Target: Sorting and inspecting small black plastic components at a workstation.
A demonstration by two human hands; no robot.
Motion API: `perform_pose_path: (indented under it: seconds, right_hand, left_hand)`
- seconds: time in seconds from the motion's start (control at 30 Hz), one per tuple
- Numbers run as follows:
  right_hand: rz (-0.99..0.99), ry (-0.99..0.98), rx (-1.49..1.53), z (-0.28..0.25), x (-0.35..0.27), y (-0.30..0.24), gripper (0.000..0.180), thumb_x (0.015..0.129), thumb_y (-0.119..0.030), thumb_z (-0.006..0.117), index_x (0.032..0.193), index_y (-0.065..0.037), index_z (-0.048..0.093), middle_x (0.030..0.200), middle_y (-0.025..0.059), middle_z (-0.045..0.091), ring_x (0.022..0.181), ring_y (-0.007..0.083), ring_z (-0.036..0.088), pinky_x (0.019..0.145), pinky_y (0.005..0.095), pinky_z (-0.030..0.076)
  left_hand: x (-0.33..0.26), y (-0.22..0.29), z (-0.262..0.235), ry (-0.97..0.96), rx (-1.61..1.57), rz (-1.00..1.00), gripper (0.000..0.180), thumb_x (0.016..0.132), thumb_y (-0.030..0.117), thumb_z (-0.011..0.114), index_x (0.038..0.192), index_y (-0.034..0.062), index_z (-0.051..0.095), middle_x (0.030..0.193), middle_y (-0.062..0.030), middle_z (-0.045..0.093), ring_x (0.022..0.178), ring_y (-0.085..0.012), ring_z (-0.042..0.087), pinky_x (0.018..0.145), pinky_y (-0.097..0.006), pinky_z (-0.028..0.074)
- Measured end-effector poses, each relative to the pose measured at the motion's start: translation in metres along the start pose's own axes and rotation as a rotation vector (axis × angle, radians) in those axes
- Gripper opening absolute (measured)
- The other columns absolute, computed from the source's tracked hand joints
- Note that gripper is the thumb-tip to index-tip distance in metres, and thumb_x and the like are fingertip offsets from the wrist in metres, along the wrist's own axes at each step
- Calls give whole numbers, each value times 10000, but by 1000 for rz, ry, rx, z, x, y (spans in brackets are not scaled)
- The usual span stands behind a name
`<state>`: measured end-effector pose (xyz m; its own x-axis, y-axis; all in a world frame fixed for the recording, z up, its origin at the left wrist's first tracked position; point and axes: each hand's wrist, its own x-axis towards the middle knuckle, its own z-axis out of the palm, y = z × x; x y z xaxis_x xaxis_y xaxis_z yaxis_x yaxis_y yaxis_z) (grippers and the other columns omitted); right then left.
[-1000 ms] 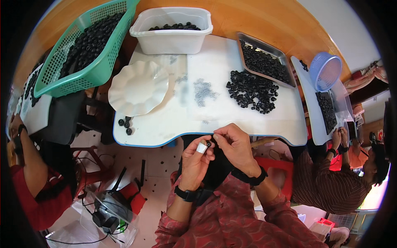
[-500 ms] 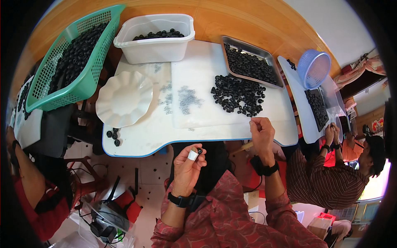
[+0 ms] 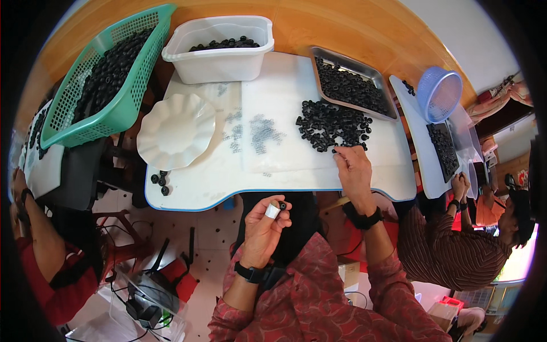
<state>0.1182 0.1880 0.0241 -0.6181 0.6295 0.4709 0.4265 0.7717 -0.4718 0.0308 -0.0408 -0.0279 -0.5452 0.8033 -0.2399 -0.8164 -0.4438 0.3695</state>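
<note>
My left hand (image 3: pixel 263 231) is raised in front of the table edge, its thumb wrapped in white tape. Between thumb and fingers it pinches a small black ring-like part (image 3: pixel 282 205) with a hole in its end. Over the table, my right hand (image 3: pixel 356 175) is at the near edge of a loose pile of small black parts (image 3: pixel 327 126). Its thumb and forefinger close on one small black piece (image 3: pixel 334 150), mostly hidden by the fingertips. Behind the pile, a metal tray (image 3: pixel 393 108) holds many more black pieces.
A scalloped white plate (image 3: pixel 175 131) lies on the table's left, with several black parts (image 3: pixel 163 183) near it. Behind stand a white tub (image 3: pixel 219 65) and a green basket (image 3: pixel 122 117), both holding black parts. People work on both sides; a purple basket (image 3: pixel 439 94) stands right.
My right hand has moved slightly forward and left to the pile's near edge, its fingertips now at a piece. The left hand still holds its part. The whole view has shifted slightly.
</note>
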Motion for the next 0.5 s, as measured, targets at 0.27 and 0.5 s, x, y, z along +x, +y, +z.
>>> perform_pose_path:
  seconds: [0.27,0.5]
  right_hand:
    - [15,-105,-109,0,16,6,80,861,-116,670,934,-96,698,885,107,594,770,316,625,667,405,501]
    - [-48,-148,-234,4,18,2,103,877,-100,642,974,-63,649,933,124,577,792,336,616,680,428,502]
  left_hand:
    - [0,2,-2,-43,-20,-35,251,983,156,606,1173,-7,625,1032,-150,668,800,-129,606,682,-254,506]
    - [-1,3,-1,-72,-27,-41,260,971,144,621,1174,-17,626,1023,-153,665,788,-124,594,680,-251,502]
